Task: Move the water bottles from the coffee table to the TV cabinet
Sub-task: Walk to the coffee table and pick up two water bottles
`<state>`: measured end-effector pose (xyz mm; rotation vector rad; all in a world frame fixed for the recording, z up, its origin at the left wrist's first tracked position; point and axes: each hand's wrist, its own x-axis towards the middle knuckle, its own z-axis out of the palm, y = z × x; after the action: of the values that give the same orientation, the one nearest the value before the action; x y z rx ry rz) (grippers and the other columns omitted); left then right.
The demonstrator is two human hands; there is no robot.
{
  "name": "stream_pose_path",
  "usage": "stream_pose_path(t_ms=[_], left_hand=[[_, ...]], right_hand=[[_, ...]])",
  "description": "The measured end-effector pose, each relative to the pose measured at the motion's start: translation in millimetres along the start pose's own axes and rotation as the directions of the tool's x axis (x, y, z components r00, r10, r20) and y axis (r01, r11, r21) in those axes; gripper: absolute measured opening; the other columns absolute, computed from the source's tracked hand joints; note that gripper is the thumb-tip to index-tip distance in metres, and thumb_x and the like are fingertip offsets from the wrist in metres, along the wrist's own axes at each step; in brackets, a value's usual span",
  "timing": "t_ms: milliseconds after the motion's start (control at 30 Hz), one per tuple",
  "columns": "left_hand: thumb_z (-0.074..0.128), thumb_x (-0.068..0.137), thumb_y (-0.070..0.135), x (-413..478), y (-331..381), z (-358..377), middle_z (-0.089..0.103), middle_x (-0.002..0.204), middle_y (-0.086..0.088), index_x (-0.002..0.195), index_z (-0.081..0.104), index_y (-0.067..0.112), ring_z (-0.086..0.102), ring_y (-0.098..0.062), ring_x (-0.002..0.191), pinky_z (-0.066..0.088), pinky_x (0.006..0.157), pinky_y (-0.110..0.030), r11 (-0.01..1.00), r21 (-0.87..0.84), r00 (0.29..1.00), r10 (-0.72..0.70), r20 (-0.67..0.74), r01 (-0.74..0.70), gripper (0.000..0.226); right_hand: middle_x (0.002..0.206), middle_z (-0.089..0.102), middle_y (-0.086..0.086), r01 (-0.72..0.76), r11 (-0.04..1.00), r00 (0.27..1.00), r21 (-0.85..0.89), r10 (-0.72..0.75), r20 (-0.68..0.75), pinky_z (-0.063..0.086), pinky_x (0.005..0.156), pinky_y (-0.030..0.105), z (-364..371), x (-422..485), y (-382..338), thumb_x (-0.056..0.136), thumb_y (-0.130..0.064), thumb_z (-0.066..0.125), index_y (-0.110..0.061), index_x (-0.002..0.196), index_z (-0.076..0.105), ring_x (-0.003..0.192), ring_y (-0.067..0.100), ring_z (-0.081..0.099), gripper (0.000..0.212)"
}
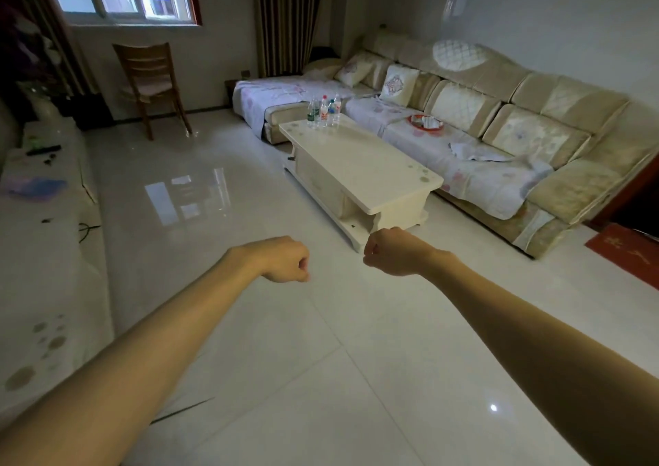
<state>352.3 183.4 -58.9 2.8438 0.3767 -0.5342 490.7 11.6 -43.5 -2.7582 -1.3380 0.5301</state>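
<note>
Several clear water bottles (pixel 323 112) with green, red and blue labels stand upright in a cluster at the far end of the white coffee table (pixel 360 166). The long white TV cabinet (pixel 39 251) runs along the left edge of the view. Both my arms reach forward over the floor, well short of the table. My left hand (pixel 285 259) is a closed fist holding nothing. My right hand (pixel 390 251) is also a closed fist, empty, in front of the table's near corner.
A beige sofa (pixel 499 137) with a red tray (pixel 426 123) lines the right wall behind the table. A wooden chair (pixel 149 80) stands under the window. A red mat (pixel 631 251) lies at the right. Glossy tiled floor (pixel 199 187) separates cabinet and table.
</note>
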Motion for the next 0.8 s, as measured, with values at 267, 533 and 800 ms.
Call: stream_pose_path(t_ms=[267, 533, 800], left_hand=[[0.054, 0.087, 0.041, 94.0, -21.9, -44.6, 0.063, 0.109, -0.005, 0.102, 0.061, 0.019, 0.058, -0.024, 0.099, 0.05, 0.087, -0.038, 0.999, 0.011, 0.999, 0.044, -0.004, -0.044, 0.028], [0.053, 0.087, 0.044, 179.3, -20.2, -73.5, 0.062, 0.107, -0.004, 0.101, 0.061, 0.021, 0.056, -0.021, 0.095, 0.05, 0.088, -0.039, 0.999, 0.029, 0.999, 0.033, 0.034, -0.034, 0.028], [0.054, 0.088, 0.044, 266.6, -11.8, -134.4, 0.06, 0.104, -0.003, 0.103, 0.061, 0.021, 0.057, -0.021, 0.097, 0.05, 0.088, -0.038, 0.996, -0.003, 0.996, -0.086, -0.005, 0.086, 0.028]], right_hand=[[0.11, 0.069, 0.014, -0.011, 0.999, 0.999, 0.048, 0.012, -0.037, 0.053, 0.089, 0.041, -36.2, 85.1, 29.7, 0.095, -0.026, 0.053, -0.004, 0.109, 0.069, 0.102, 0.031, 0.064, 0.031], [0.107, 0.069, 0.011, -0.021, 0.997, 0.998, 0.076, 0.026, -0.058, 0.054, 0.089, 0.043, -57.8, 165.4, 91.9, 0.089, -0.03, 0.054, -0.008, 0.105, 0.069, 0.097, 0.03, 0.064, 0.03], [0.118, 0.066, 0.011, 0.108, 0.992, 0.994, 0.06, -0.106, -0.036, 0.051, 0.085, 0.036, -110.3, 263.2, 160.2, 0.092, -0.033, 0.055, -0.009, 0.122, 0.064, 0.102, 0.028, 0.062, 0.04]])
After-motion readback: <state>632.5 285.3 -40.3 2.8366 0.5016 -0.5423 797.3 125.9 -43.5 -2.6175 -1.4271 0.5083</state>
